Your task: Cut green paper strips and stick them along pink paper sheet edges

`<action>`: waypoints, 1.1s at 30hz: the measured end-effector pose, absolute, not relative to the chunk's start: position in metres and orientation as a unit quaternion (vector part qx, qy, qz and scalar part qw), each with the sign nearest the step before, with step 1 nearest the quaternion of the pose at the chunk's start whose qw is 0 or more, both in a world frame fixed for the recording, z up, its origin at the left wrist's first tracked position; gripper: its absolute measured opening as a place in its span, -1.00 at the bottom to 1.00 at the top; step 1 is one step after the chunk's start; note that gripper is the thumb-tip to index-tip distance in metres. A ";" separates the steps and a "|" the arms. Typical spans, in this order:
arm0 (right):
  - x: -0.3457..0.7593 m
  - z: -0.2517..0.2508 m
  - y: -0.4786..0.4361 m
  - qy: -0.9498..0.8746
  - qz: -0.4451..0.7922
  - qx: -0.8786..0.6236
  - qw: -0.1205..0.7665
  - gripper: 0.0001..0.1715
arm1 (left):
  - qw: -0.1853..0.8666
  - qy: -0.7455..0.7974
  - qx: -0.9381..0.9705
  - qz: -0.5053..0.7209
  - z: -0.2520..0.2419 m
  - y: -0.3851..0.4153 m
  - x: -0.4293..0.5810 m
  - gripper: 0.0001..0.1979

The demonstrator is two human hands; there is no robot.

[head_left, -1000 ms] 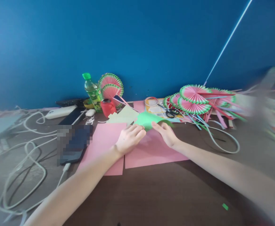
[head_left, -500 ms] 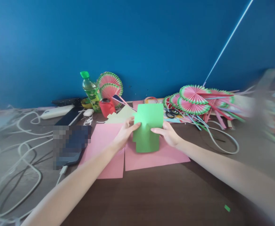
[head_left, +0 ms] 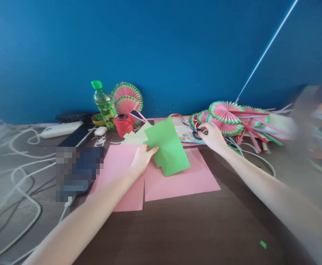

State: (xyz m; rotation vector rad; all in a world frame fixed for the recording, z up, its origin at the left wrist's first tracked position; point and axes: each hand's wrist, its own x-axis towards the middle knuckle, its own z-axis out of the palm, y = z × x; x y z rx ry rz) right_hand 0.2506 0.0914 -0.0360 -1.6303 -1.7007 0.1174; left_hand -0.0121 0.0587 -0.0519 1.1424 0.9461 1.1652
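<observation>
Pinched at its left edge by my left hand (head_left: 144,156), a green sheet of paper (head_left: 169,147) with notched edges hangs tilted above the pink paper. My right hand (head_left: 212,136) has its fingers closed on the black handles of the scissors (head_left: 196,134), which lie at the back of the table. One pink sheet (head_left: 183,184) lies under the green paper, and another pink sheet (head_left: 113,176) lies to its left, partly beneath my left arm. Behind my left hand is a pale green sheet (head_left: 137,136) with a stepped edge.
Folded pink-and-green paper fans (head_left: 227,114) are piled at the back right; more fans (head_left: 126,95) stand by a green-capped bottle (head_left: 102,103) and a red object (head_left: 123,125). White cables (head_left: 34,198) and a phone (head_left: 80,173) occupy the left. A green scrap (head_left: 263,244) lies front right.
My right hand has let go of the green paper and moved back and right to the scissors. The green paper, held by my left hand alone, has turned to a tilt.
</observation>
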 end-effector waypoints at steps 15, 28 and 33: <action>0.258 -0.034 0.090 -0.714 -0.105 -0.685 0.102 -0.55 | 0.613 0.377 0.461 0.519 -0.054 0.061 -0.013 -0.67; 0.251 -0.003 0.082 -0.693 0.029 -0.695 0.191 -0.49 | 0.674 0.335 0.308 0.581 -0.044 0.064 -0.014 -0.84; 0.258 0.014 0.076 -0.720 0.339 -0.563 0.224 -0.50 | 0.691 0.330 0.238 0.598 -0.040 0.067 -0.017 -0.81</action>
